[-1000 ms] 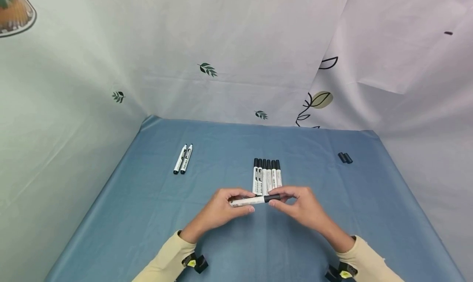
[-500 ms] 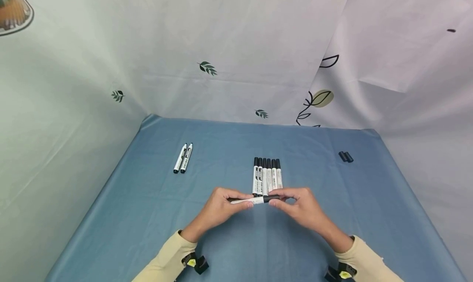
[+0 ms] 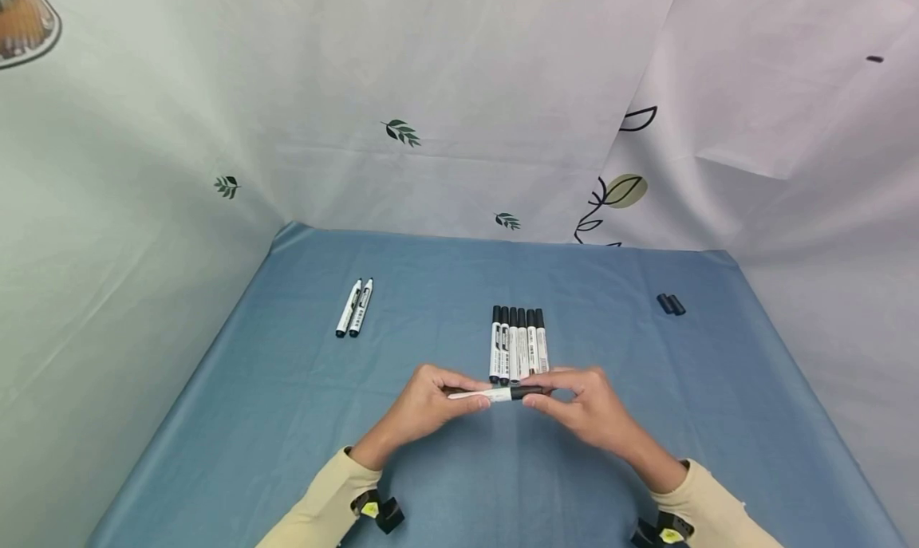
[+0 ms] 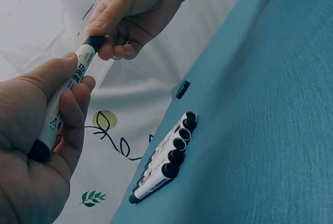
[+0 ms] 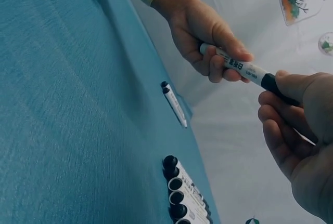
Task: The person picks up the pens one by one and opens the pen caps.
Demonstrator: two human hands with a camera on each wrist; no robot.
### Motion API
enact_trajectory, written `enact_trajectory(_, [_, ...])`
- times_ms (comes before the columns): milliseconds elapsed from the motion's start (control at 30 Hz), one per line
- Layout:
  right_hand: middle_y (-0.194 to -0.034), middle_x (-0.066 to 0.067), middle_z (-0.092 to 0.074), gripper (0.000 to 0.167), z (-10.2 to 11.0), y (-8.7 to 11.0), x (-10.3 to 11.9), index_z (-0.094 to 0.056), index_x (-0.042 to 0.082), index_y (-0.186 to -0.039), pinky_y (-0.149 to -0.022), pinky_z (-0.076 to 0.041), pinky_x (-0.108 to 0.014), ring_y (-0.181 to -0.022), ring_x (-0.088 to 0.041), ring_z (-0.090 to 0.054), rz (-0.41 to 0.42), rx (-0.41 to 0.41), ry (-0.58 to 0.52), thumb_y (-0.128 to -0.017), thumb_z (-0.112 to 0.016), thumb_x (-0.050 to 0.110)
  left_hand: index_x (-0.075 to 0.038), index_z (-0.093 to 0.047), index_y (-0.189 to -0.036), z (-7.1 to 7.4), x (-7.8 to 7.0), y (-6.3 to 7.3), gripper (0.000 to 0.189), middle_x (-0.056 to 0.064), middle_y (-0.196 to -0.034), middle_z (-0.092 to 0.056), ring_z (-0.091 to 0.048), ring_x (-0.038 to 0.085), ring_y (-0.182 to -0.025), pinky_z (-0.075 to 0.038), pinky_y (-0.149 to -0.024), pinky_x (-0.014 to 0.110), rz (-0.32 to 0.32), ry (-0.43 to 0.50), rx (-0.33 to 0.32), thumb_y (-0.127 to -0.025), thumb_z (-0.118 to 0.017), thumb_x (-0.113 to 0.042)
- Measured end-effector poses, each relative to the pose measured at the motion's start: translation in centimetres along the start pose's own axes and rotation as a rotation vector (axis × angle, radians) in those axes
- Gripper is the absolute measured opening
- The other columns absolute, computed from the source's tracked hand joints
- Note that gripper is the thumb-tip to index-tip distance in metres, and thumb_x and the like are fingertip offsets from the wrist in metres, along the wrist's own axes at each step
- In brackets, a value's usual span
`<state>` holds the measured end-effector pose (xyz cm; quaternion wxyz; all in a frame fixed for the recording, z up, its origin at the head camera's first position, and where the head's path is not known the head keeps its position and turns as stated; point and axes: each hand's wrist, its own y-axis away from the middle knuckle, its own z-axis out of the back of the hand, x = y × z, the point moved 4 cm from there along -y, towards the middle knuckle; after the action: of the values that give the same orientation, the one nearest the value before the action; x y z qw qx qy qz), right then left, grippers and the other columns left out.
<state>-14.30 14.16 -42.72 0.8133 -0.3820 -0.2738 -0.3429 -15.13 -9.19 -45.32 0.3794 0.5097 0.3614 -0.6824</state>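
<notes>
A white marker with a black cap (image 3: 498, 394) lies crosswise between my two hands, level over the near side of the table. My left hand (image 3: 428, 404) grips its white barrel, fingers curled round it in the left wrist view. At the other end, my right hand (image 3: 585, 404) pinches the black cap (image 5: 270, 82) between thumb and fingers. The cap sits against the barrel. Just beyond the hands, several capped markers (image 3: 514, 348) lie side by side in a row, caps pointing away.
Two markers with bare tips (image 3: 355, 309) lie together at the left on the blue tablecloth (image 3: 301, 404). Two loose black caps (image 3: 671, 304) lie at the far right. Pale printed cloth (image 3: 459, 173) rises behind and beside the table.
The held marker has turned slightly and come a little nearer, with the hands staying almost in place. My left fingers cover more of its barrel end. The other markers and caps have not moved.
</notes>
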Motion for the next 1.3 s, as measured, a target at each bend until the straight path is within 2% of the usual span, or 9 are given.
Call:
enact_trajectory(133, [-0.099, -0.001, -0.078, 0.022, 0.0, 0.2, -0.1, -0.081, 0.012, -0.109, -0.066, -0.056, -0.027, -0.084, -0.007, -0.071, 0.021, 0.004, -0.006, -0.087, -0.08, 0.006, -0.007, -0.082, -0.104, -0.1, 0.0, -0.2, 0.02, 0.005, -0.093, -0.079, -0.071, 0.01, -0.076, -0.056, -0.064, 0.024, 0.009, 0.008, 0.018, -0.089, -0.082, -0.02])
enact_trajectory(267, [-0.098, 0.002, -0.078, 0.022, 0.0, 0.3, -0.3, -0.081, 0.015, -0.108, -0.063, -0.055, -0.025, -0.08, -0.005, -0.069, 0.02, 0.007, -0.021, -0.087, -0.08, 0.006, -0.006, -0.082, -0.105, -0.1, 0.0, -0.3, 0.02, 0.006, -0.094, -0.079, -0.072, 0.011, -0.076, -0.055, -0.064, 0.023, 0.015, 0.02, 0.039, -0.089, -0.081, -0.02])
enact_trajectory(433, [-0.098, 0.0, -0.078, 0.025, 0.4, 0.2, -0.6, -0.081, 0.012, -0.106, -0.065, -0.057, -0.024, -0.082, -0.008, -0.072, 0.041, -0.01, -0.08, -0.083, -0.082, 0.0, -0.004, -0.081, -0.105, 0.0, 0.3, -0.2, 0.018, 0.018, -0.088, -0.077, -0.067, 0.017, -0.064, -0.051, -0.055, 0.024, 0.028, 0.036, 0.054, -0.092, -0.078, -0.017])
enact_trajectory(533, [-0.099, -0.003, -0.079, 0.027, 1.0, 0.2, -0.7, -0.082, 0.009, -0.103, -0.067, -0.058, -0.023, -0.089, -0.011, -0.074, 0.015, -0.06, -0.108, -0.08, -0.083, -0.004, -0.004, -0.081, -0.104, 0.3, 0.5, 0.0, 0.017, 0.02, -0.081, -0.075, -0.06, 0.015, -0.057, -0.049, -0.051, 0.024, 0.052, 0.021, 0.027, -0.093, -0.078, -0.016])
enact_trajectory(667, [-0.101, -0.003, -0.079, 0.026, 1.5, 0.3, -0.8, -0.082, 0.011, -0.103, -0.068, -0.057, -0.021, -0.093, -0.011, -0.074, -0.032, -0.084, -0.091, -0.081, -0.084, -0.002, -0.004, -0.081, -0.103, 0.7, 0.6, 0.1, 0.019, 0.01, -0.081, -0.076, -0.057, 0.008, -0.058, -0.047, -0.051, 0.023, 0.08, -0.013, -0.014, -0.09, -0.081, -0.017])
enact_trajectory(733, [-0.101, -0.007, -0.079, 0.025, 1.6, 0.3, -0.7, -0.081, 0.008, -0.104, -0.071, -0.058, -0.022, -0.094, -0.011, -0.074, -0.023, -0.085, -0.104, -0.081, -0.083, -0.003, -0.002, -0.081, -0.103, 0.8, 0.7, 0.2, 0.02, 0.009, -0.081, -0.076, -0.057, 0.006, -0.058, -0.046, -0.052, 0.021, 0.084, -0.012, -0.027, -0.088, -0.082, -0.016])
enact_trajectory(933, [-0.101, -0.018, -0.077, 0.026, 2.3, 0.3, -0.7, -0.079, -0.002, -0.105, -0.072, -0.059, -0.023, -0.095, -0.01, -0.074, -0.013, -0.116, -0.16, -0.08, -0.081, -0.01, -0.001, -0.081, -0.103, 1.4, 0.9, 0.4, 0.02, 0.01, -0.082, -0.076, -0.057, 0.005, -0.058, -0.046, -0.051, 0.021, 0.056, -0.013, -0.066, -0.087, -0.082, -0.013])
enact_trajectory(1133, [-0.1, -0.016, -0.078, 0.024, 2.8, 0.4, -1.1, -0.079, -0.002, -0.105, -0.071, -0.059, -0.025, -0.092, -0.009, -0.074, -0.07, -0.122, -0.123, -0.082, -0.081, -0.006, 0.0, -0.08, -0.103, 2.2, 0.8, 0.4, 0.018, 0.011, -0.085, -0.076, -0.059, 0.006, -0.061, -0.049, -0.053, 0.022, 0.033, -0.011, -0.12, -0.089, -0.08, -0.012])
enact_trajectory(1300, [-0.096, -0.012, -0.078, 0.022, 3.2, 0.6, -1.5, -0.078, -0.004, -0.106, -0.07, -0.059, -0.025, -0.085, -0.007, -0.074, -0.124, -0.145, -0.079, -0.083, -0.081, -0.004, 0.002, -0.078, -0.105, 3.2, 0.7, 0.3, 0.017, 0.014, -0.092, -0.077, -0.069, 0.011, -0.073, -0.057, -0.063, 0.027, -0.016, 0.007, -0.213, -0.093, -0.075, -0.009])
